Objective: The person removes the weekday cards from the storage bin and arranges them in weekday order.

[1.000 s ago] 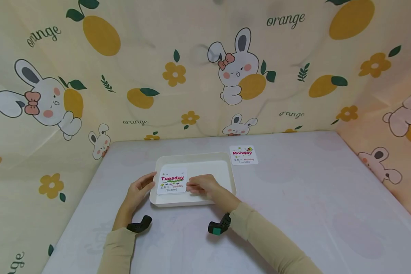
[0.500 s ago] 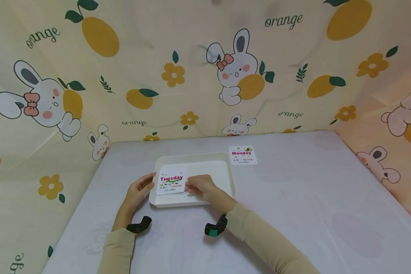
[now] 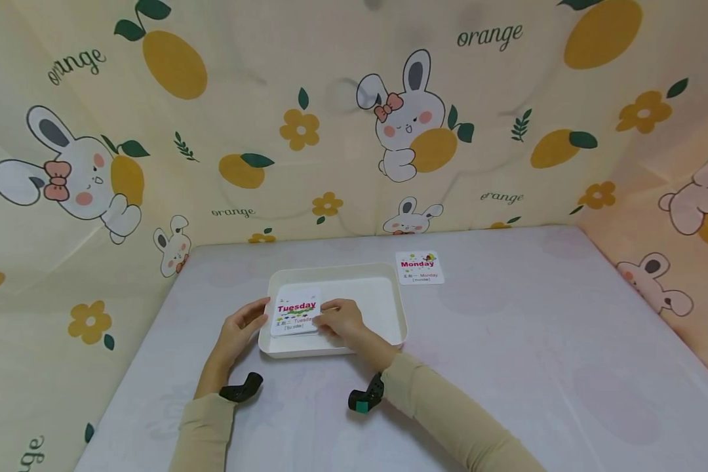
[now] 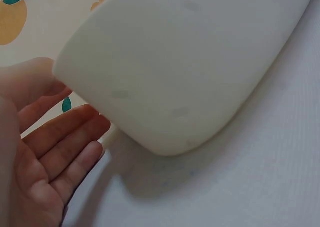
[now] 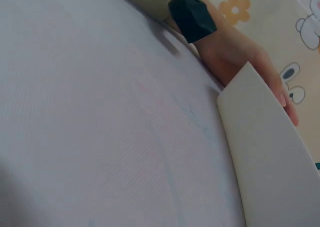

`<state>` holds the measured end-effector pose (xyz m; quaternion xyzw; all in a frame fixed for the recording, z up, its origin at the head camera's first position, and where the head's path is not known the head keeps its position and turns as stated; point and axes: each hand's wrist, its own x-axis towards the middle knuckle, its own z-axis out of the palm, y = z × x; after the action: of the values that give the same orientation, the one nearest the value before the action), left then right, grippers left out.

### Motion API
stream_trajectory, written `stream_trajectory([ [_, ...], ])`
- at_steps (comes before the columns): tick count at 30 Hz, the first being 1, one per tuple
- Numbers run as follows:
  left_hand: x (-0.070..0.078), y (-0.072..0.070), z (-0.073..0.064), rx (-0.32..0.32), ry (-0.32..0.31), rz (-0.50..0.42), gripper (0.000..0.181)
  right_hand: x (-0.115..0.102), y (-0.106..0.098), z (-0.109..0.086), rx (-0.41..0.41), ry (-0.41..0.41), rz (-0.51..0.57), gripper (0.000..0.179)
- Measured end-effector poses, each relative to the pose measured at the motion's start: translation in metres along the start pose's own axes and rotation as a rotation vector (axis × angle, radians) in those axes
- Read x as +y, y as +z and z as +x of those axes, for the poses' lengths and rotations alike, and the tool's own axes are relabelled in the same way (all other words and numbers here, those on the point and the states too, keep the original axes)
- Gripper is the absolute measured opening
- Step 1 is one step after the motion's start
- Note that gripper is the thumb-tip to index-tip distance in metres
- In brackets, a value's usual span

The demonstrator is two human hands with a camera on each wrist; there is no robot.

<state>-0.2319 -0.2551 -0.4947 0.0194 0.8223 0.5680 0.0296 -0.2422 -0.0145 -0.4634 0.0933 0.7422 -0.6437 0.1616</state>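
Observation:
A white card printed "Tuesday" (image 3: 296, 308) lies at the left side of a shallow white tray (image 3: 383, 308), and a second white edge shows under its lower side. My right hand (image 3: 343, 322) reaches over the tray's front rim and pinches the card's right edge, thumb on top. In the right wrist view, the tray wall hides part of this hand. At the tray's left end, my left hand (image 3: 242, 324) rests its fingertips against the rim. Its fingers (image 4: 62, 142) look loosely extended in the left wrist view, touching the outer wall.
Behind the tray's right corner, a white "Monday" card (image 3: 420, 268) lies flat on the pale tablecloth (image 3: 507, 341). A cloth backdrop (image 3: 330, 111) with rabbits and oranges stands along the back and sides. Each wrist carries a black camera mount (image 3: 242, 387).
My right hand has shifted slightly left, and its thumb now overlaps the Tuesday card's right edge. The left hand and the tray stay in place.

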Motion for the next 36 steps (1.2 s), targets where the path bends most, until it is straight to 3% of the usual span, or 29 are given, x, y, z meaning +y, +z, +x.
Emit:
stream_trajectory([
  [14,0.0012,-0.0008,-0.0027,-0.006,0.017,0.003,0.048,-0.002,0.0004,-0.0042,-0.009,0.02,0.073,0.023],
  [23,0.0021,-0.0006,-0.0038,-0.005,0.019,-0.002,0.049,-0.0017,-0.0002,-0.0017,-0.005,0.024,0.156,0.026],
  [36,0.0023,-0.0001,-0.0031,-0.007,0.034,-0.004,0.049,-0.0045,-0.0037,-0.0022,-0.044,0.076,0.146,0.029],
])
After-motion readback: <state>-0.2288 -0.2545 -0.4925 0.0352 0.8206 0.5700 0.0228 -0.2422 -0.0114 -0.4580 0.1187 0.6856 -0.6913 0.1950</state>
